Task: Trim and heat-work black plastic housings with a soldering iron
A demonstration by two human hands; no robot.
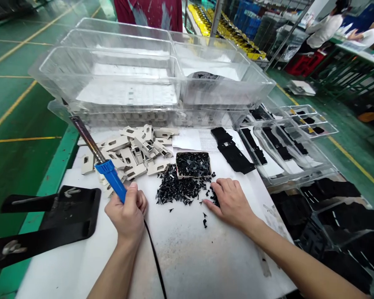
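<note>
My left hand [129, 211] is closed around the blue handle of a soldering iron [110, 176]. The iron's metal barrel points up and to the left, and its black cord trails down over the white tabletop [187, 257]. My right hand [229, 199] rests at the right edge of a pile of small black plastic parts [177, 187], fingers bent down among some of them. Whether its fingertips grip a part is hidden. A small box [193, 165] full of the same parts stands behind the pile. Pale grey plastic pieces [137, 149] lie heaped behind the iron.
Clear divided trays [112, 79] are stacked across the back. A black plastic panel [232, 151] lies at back right. More trays with black parts [277, 143] stand on the right. A black bracket [68, 211] sits at left. Other people [324, 29] are farther off.
</note>
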